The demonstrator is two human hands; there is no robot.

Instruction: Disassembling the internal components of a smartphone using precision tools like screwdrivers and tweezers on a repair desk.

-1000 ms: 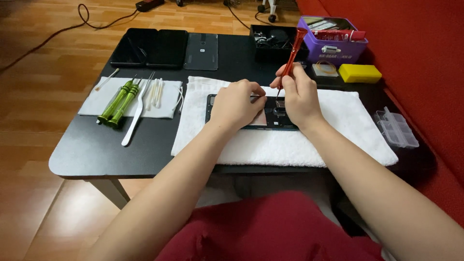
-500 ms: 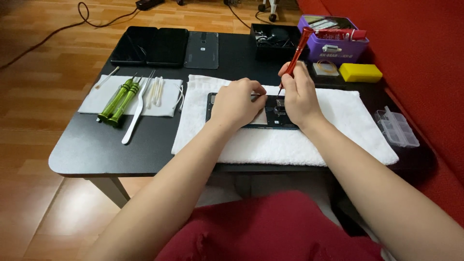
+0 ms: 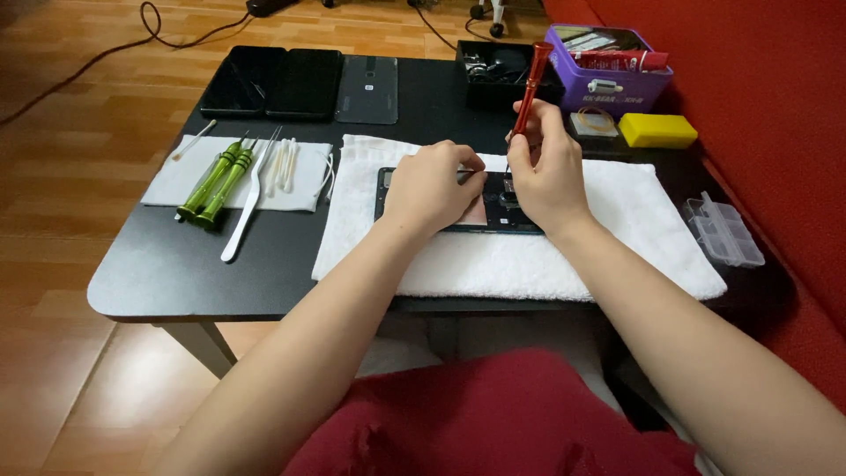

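Phone (image 3: pixel 493 201) opened on white towel (image 3: pixel 617 256), under both hands.

Lies flat at mid-table, long axis running left to right, directly beneath and between the 2 hands. Left hand (image 3: pixel 429 187) curled over its left half, pinching thin metal tweezers (image 3: pixel 467 171) pointed right. Right hand (image 3: pixel 548 172) closed around red screwdriver (image 3: pixel 529 86), held near upright, handle tilted away, tip down at the phone's upper edge. 2 green screwdrivers (image 3: pixel 216 182) well apart to the left.

Two green screwdrivers (image 3: pixel 216 182) and white tweezers (image 3: pixel 249 201) lie on a cloth (image 3: pixel 167 181); a purple box (image 3: pixel 608 86) stands near a yellow block (image 3: pixel 657 130).
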